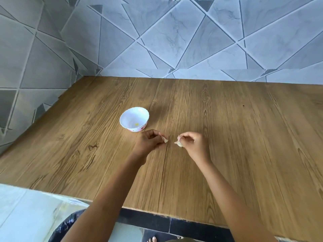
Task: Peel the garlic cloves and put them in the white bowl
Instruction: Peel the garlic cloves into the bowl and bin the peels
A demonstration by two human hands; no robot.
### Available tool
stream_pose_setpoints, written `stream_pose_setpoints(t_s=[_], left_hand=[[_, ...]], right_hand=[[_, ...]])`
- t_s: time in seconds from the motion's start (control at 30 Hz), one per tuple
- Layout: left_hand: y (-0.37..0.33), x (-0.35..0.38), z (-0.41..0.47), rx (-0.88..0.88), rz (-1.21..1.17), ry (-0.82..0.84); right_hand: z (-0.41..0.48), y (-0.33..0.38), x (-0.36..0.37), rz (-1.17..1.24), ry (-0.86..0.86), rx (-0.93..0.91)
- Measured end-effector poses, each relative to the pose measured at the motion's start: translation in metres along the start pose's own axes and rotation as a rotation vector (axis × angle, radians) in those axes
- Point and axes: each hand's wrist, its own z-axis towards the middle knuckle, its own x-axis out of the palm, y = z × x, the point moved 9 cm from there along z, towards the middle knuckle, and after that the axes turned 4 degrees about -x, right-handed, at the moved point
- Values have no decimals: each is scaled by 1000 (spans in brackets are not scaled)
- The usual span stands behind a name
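Observation:
A small white bowl [134, 119] with a scalloped rim and a pink base stands on the wooden counter [227, 137]; a yellowish spot shows at its bottom. Just in front of the bowl, my left hand [150, 141] has its fingers curled round a pale piece of garlic [164, 139] with pinkish skin. A short gap to the right, my right hand [193, 143] pinches another pale piece of garlic or skin [179, 143]. Both hands hover just above the counter. I cannot tell which piece is clove and which is peel.
The tiled wall [174, 41] closes the counter at the back and on the left. The counter's front edge runs diagonally across the lower part of the view, with floor tiles and a bare foot [153, 239] below it.

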Motion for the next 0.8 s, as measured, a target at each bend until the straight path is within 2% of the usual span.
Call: stream_pose_setpoints(t_s=[0.07,0.17,0.27,0.37,0.47,0.53,0.7,0.8], left_hand=[[5,-6,-5,2,74,-51],[10,-8,-13,14,146,-73],[10,-9,-21,22,198,-81],[7,-13,-28,20,254,-92],[7,-19,-36,31,309,-107],[8,-21,-42,35,345,-97],[16,-29,-49,-25,380,-12],[27,-35,-51,-131,383,100]], right_hand=[[4,5,6,-229,33,-131],[15,11,26,-397,124,-227],[19,15,33,-600,98,-296],[14,24,25,-631,54,-363],[-7,39,9,-552,-54,-473],[-30,43,9,-495,-63,-495],[-73,37,27,-483,54,-472],[-90,22,52,-610,193,-391]])
